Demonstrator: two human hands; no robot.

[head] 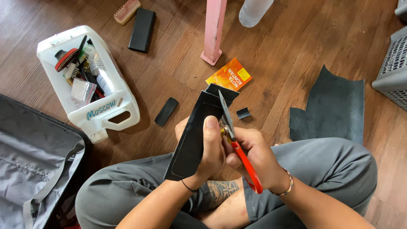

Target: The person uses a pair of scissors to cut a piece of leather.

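Note:
My left hand (210,148) grips a long black rubber sheet piece (193,135) held upright over my lap, thumb on its right edge. My right hand (250,154) holds red-handled scissors (237,148), whose blades (224,112) point up and cut along the top right edge of the piece. A small black offcut (243,113) lies on the wooden floor just right of the blades. A larger dark rubber sheet (330,108) lies flat on the floor to the right.
A cut-open white plastic jug (123,108) holding brushes and tools sits at left. Nearby are a black sole-shaped piece (166,111), an orange packet (229,76), a pink table leg (214,29), a black block (142,29), a brush (127,10), an open grey suitcase (29,161), and grey baskets (394,68).

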